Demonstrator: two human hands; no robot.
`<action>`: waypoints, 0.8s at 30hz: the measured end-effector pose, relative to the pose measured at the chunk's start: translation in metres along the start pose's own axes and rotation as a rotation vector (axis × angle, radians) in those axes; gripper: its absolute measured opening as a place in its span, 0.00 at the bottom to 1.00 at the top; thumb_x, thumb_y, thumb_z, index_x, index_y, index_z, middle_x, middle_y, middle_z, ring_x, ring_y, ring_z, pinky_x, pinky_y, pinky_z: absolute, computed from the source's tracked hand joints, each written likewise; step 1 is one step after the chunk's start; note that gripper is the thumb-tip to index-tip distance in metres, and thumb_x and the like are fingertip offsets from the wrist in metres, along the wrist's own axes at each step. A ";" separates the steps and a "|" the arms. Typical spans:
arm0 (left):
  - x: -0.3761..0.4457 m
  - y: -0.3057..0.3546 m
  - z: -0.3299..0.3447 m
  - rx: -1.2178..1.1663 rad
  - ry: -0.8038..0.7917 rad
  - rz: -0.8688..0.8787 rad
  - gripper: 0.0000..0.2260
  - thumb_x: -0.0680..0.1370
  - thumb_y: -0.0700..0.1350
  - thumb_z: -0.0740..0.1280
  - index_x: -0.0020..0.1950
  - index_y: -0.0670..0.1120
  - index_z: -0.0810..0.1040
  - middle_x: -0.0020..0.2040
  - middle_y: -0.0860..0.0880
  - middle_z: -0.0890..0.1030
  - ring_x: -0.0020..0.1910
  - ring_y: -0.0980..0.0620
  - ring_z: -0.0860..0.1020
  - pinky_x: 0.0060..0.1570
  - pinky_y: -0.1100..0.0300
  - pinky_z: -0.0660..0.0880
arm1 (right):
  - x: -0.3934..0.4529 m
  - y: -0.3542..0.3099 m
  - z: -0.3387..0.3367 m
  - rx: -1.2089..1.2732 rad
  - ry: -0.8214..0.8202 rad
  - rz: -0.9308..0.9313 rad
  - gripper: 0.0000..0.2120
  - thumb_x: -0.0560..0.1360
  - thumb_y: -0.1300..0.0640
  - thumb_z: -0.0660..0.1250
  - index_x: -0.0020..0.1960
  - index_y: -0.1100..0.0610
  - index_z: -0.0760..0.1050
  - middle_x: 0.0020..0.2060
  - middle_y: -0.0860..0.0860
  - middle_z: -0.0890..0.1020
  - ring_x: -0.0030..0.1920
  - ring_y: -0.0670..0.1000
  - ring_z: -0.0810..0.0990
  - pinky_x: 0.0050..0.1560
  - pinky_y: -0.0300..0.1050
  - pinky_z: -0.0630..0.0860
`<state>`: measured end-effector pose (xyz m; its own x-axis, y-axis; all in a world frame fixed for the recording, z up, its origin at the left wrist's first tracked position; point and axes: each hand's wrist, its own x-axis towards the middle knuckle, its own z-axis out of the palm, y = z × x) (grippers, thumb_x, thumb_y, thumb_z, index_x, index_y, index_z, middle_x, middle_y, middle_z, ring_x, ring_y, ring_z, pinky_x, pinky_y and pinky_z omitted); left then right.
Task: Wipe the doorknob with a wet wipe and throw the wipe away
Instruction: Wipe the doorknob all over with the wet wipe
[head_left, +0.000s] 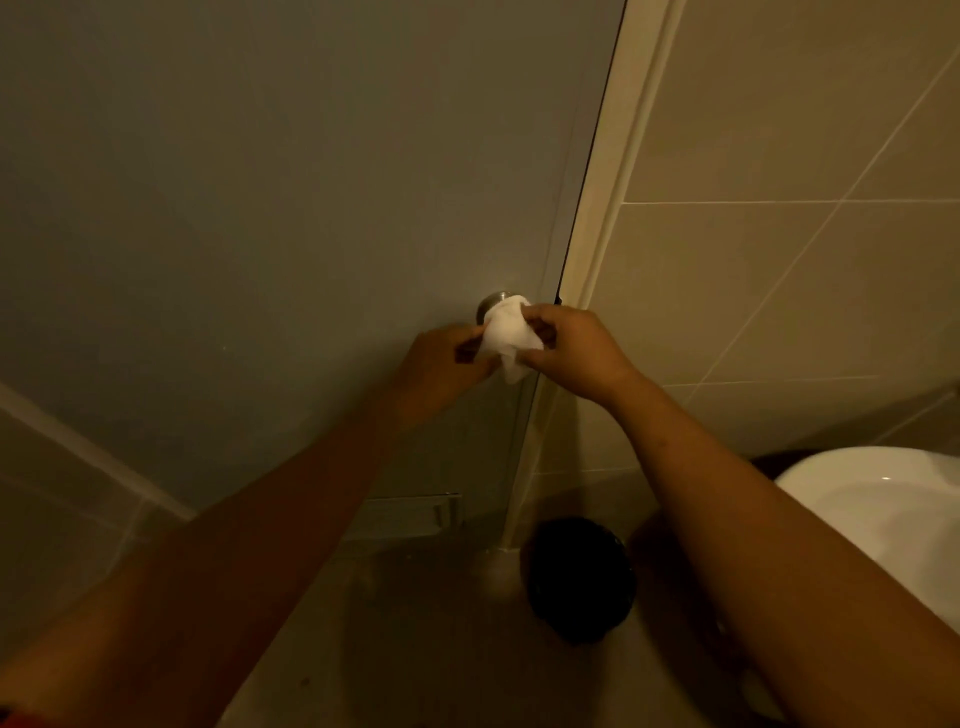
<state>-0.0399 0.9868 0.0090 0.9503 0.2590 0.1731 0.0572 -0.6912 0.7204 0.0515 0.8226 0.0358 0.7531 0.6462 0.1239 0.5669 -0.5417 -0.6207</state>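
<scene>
Doorknob (492, 304) under crumpled white wipe (508, 335)

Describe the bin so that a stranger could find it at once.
Follow the door down its right edge to the floor. The bin stands there, left of the white basin. It is round and black, the darkest thing in view.

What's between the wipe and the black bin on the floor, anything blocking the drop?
Nothing visible. Both hands, left hand and right hand, hold the wet wipe against the doorknob. The black bin sits on the floor below, beside the door frame, with open air between.
</scene>
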 end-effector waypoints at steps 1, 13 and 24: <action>-0.001 -0.002 -0.001 0.007 0.019 0.014 0.21 0.73 0.49 0.72 0.64 0.45 0.78 0.56 0.45 0.82 0.52 0.49 0.80 0.51 0.61 0.75 | 0.000 0.000 -0.003 -0.016 -0.005 -0.008 0.28 0.71 0.56 0.74 0.70 0.55 0.71 0.62 0.55 0.79 0.59 0.54 0.79 0.60 0.47 0.76; 0.007 -0.002 -0.007 0.151 0.089 0.292 0.18 0.75 0.46 0.71 0.63 0.41 0.78 0.55 0.42 0.81 0.50 0.46 0.81 0.51 0.55 0.79 | -0.009 0.009 0.019 -0.012 0.160 -0.130 0.24 0.74 0.56 0.70 0.69 0.59 0.71 0.60 0.56 0.78 0.57 0.54 0.78 0.59 0.49 0.77; 0.010 0.000 -0.003 0.174 0.102 0.223 0.22 0.73 0.48 0.73 0.64 0.42 0.78 0.55 0.42 0.80 0.49 0.48 0.81 0.40 0.80 0.67 | -0.005 0.011 0.022 0.013 0.131 -0.095 0.23 0.74 0.54 0.71 0.67 0.58 0.73 0.59 0.56 0.79 0.54 0.52 0.78 0.56 0.41 0.74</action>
<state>-0.0313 0.9914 0.0123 0.9100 0.1484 0.3872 -0.0891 -0.8419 0.5322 0.0461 0.8256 0.0113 0.7337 0.6182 0.2822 0.6342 -0.4738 -0.6110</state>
